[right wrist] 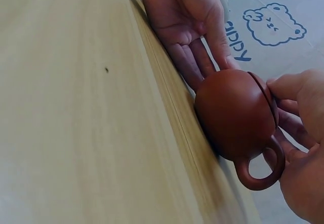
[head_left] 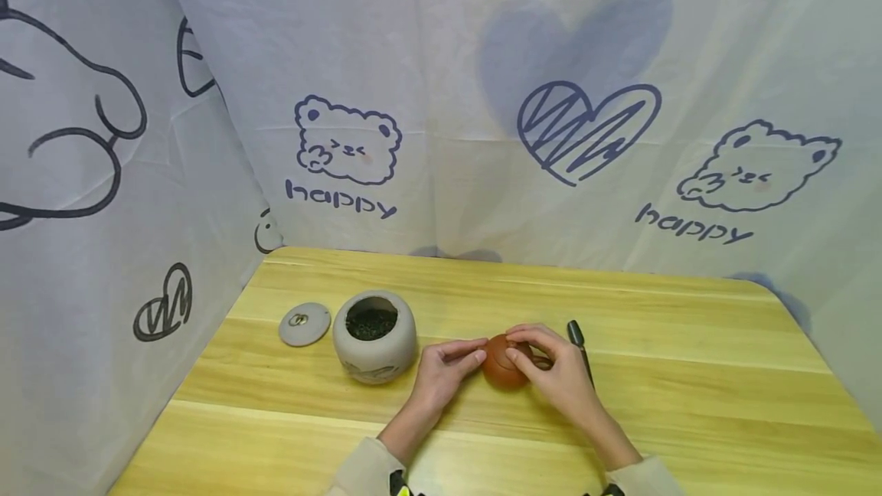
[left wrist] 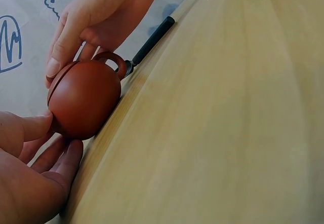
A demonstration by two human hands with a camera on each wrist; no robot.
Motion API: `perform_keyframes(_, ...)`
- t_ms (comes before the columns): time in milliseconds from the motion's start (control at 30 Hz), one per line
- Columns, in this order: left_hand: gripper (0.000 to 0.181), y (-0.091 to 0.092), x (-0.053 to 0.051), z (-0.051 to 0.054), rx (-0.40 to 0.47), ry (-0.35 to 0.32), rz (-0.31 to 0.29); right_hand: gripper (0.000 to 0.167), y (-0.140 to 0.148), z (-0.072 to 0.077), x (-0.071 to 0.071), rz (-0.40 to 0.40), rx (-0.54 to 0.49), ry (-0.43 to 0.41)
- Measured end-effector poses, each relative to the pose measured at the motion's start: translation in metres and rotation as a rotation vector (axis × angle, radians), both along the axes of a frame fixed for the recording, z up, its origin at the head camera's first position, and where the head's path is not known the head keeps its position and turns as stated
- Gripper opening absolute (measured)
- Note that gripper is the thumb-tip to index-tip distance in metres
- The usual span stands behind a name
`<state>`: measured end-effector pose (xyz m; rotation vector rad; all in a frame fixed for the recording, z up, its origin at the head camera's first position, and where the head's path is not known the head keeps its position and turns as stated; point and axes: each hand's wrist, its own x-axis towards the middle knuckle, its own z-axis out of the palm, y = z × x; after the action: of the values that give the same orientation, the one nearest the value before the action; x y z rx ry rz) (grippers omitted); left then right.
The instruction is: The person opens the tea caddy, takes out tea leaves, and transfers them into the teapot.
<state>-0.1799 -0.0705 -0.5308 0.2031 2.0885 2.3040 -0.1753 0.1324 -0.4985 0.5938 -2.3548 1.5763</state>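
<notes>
A reddish-brown clay teapot (head_left: 506,373) stands on the wooden table between both hands, its loop handle (right wrist: 260,176) toward the right hand. At the side opposite the handle, my left hand (head_left: 439,377) pinches the pot between thumb and fingers; the spout there is hidden. My right hand (head_left: 556,370) has its thumb and fingertips on the teapot lid (right wrist: 263,95), gripping it at the top. The lid sits on the pot, with a dark seam around it in the right wrist view. The lid's knob is covered by the fingers.
Left of the hands stands a round grey jar (head_left: 375,362) holding dark loose leaves, with its grey lid (head_left: 305,325) lying beside it. A slim black-handled tool (head_left: 577,337) lies just beyond the right hand. Printed cloth (head_left: 462,174) hangs behind the wooden table (head_left: 689,389).
</notes>
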Motion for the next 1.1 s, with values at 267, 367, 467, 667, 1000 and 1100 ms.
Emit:
perform_keyframes(267,0.025,0.0,0.0,0.003,0.031,-0.01,-0.005,0.02,-0.002,0.004,0.002,0.005,-0.002,0.028)
perform_keyframes(367,0.023,0.001,0.001,0.005,0.02,0.002,0.0,0.023,0.002,-0.006,-0.004,0.016,-0.011,0.029)
perform_keyframes(467,0.021,0.001,0.003,0.008,-0.008,0.027,0.009,0.024,0.005,-0.009,-0.006,0.033,-0.025,0.011)
perform_keyframes(667,0.022,-0.001,0.005,0.017,-0.067,0.097,0.011,0.024,0.009,0.0,-0.003,0.024,-0.025,-0.03)
perform_keyframes(1000,0.021,-0.014,0.015,0.051,-0.127,0.177,-0.01,0.024,0.012,0.023,0.003,0.018,-0.061,0.076)
perform_keyframes(1100,0.023,-0.023,0.019,0.065,-0.144,0.197,-0.015,0.025,0.01,0.03,0.004,0.022,-0.077,0.076)
